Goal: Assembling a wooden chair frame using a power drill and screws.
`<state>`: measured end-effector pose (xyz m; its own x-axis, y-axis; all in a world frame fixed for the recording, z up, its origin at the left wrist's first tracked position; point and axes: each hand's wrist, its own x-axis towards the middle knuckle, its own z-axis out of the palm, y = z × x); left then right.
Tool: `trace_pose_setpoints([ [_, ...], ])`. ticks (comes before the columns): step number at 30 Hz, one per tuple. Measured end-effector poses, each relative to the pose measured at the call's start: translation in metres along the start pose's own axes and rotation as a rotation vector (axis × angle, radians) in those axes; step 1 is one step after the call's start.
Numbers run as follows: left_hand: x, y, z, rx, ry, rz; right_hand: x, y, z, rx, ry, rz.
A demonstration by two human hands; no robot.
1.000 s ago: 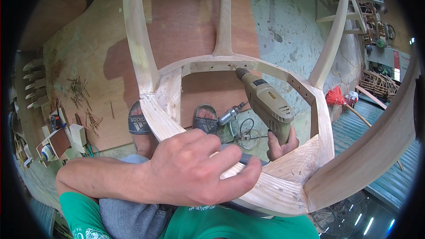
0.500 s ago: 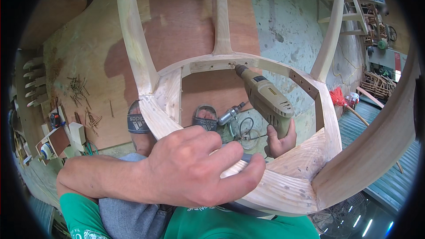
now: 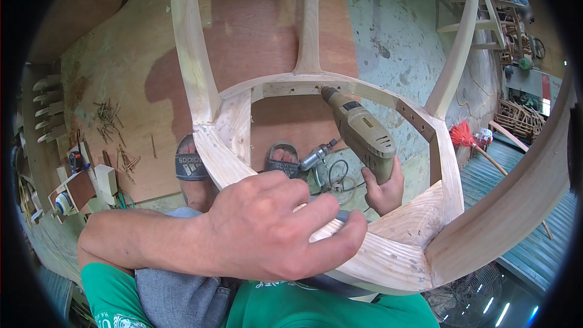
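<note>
A pale, unpainted wooden chair frame (image 3: 388,261) with curved legs lies across my lap. My left hand (image 3: 285,225) is closed over its near rail, with the fingers curled and the fingertips partly hidden. Through the opening of the frame, my right hand (image 3: 384,188) grips the handle of a tan power drill (image 3: 364,133). The drill points up and to the left, and its chuck meets the inner face of the far rail (image 3: 285,88), beside several drilled holes. The bit itself cannot be made out.
A grey metal power tool (image 3: 317,155) and a coiled hose (image 3: 343,182) lie on the floor by my sandalled feet. Loose screws or nails (image 3: 108,118) are scattered on a brown board. A red brush (image 3: 463,135) and stacked wooden pieces (image 3: 519,115) sit at right.
The chair frame has tilted slightly, its upper legs shifting a little to the right. The rear of the drill and my right hand have swung slightly left. My left hand keeps its hold.
</note>
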<state>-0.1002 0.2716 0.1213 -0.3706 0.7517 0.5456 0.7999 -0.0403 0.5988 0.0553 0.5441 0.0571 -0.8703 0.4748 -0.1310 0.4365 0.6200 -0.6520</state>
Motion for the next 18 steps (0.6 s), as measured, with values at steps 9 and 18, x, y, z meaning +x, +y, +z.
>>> trace_pose_setpoints([
  [9,0.003,0.002,0.002,0.019,0.000,0.016,0.005,0.000,-0.005,-0.086,-0.034,-0.057],
  [18,0.008,0.007,0.001,0.027,-0.049,-0.014,0.003,0.000,-0.020,-0.200,-0.146,-0.077],
])
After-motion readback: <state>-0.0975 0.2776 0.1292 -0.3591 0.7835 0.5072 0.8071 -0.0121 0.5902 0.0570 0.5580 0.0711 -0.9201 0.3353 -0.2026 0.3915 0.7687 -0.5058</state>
